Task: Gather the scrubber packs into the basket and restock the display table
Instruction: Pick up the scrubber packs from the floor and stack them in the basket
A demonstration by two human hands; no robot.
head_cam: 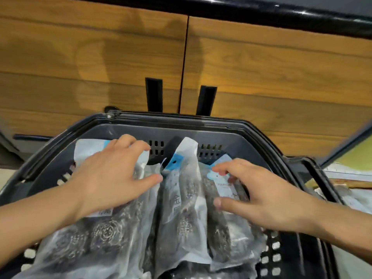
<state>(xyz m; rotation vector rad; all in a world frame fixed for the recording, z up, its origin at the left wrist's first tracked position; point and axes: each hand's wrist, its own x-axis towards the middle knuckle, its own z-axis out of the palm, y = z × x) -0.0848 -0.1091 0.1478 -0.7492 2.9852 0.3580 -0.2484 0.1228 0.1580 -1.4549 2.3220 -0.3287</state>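
Clear plastic scrubber packs (pixel 182 218) with dark coiled steel scourers inside and white-and-blue headers fill the dark grey basket (pixel 251 129), some lying flat, one standing on edge in the middle. The left hand (pixel 112 174) lies spread on the left pack, fingers nearly straight. The right hand (pixel 259 195) arches over the right pack, fingertips and thumb touching it (whether it actually grips cannot be told). Beyond stand wood-grain cabinet doors (pixel 80 57) with black handles (pixel 154 95) under a glossy black counter edge (pixel 241 7).

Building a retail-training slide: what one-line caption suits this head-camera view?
Left hand and right hand rest on bagged scrubber packs piled in a dark basket before wooden cabinet doors.
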